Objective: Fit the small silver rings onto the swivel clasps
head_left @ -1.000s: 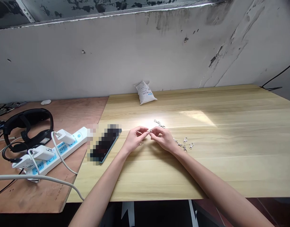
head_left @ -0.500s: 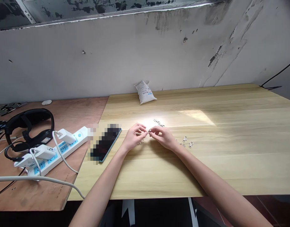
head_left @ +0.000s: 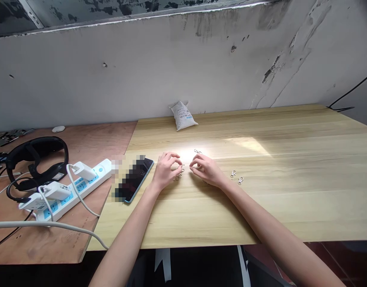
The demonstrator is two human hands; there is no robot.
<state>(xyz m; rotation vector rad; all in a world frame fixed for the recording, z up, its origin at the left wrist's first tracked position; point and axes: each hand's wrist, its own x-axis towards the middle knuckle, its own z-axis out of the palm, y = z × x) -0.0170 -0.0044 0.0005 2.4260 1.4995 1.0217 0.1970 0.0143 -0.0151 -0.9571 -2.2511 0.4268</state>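
Observation:
My left hand [head_left: 166, 171] is curled at the middle of the table, its thumb and forefinger bent together. Whatever lies between those fingertips is too small to make out. Just below them is a small cluster of metal rings [head_left: 179, 175]. A short gap to the right, my right hand [head_left: 206, 171] is bent with thumb and fingers close to a pinch; its contents cannot be made out. Behind that hand lies a metal swivel clasp [head_left: 198, 151], partly hidden by the fingers. Two more clasps, a silver one [head_left: 233, 173] and another [head_left: 240, 180], rest beside my right forearm.
A phone [head_left: 138, 179] lies left of my left hand. Farther left are a white power strip [head_left: 102, 170] with plugs and cables and a black headset [head_left: 36, 159] on a brown board. A white packet [head_left: 183, 115] sits against the wall at the back of the wooden table [head_left: 291, 191].
My hands were fingertip to fingertip and have moved apart, the left going left and the right slightly right. More rings show beside my left fingers.

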